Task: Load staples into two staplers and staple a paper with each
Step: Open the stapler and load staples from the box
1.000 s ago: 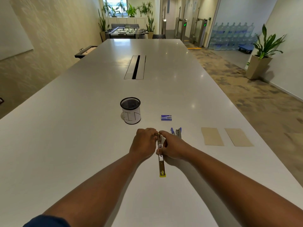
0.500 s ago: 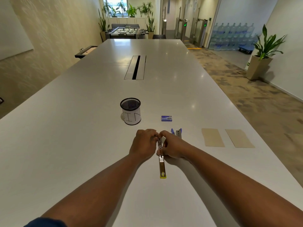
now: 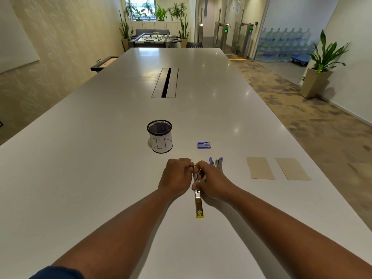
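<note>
Head camera, looking down the long white table [image 3: 80, 158]. Both hands are in on the yellow stapler [image 3: 198, 206], which lies opened out flat, pointing straight toward the viewer, yellow tip at the near end. The left hand [image 3: 177, 178] is curled at the far end of it, fingertips pinching there; the right hand [image 3: 213, 182] curls in from the other side, thumb and fingers gripping the stapler's metal channel. What exactly sits between the fingertips is too small to tell. Just right of the right hand, partly behind it, lies the blue stapler [image 3: 217, 163], also opened. Beyond that, farther up the table, sits the small blue staple box [image 3: 204, 145]. Off to the right, two brown papers [image 3: 278, 168] lie flat side by side, well apart from the hands. To the far left of the hands stands a black mesh cup [image 3: 160, 138] wrapped in white paper with lettering.
</note>
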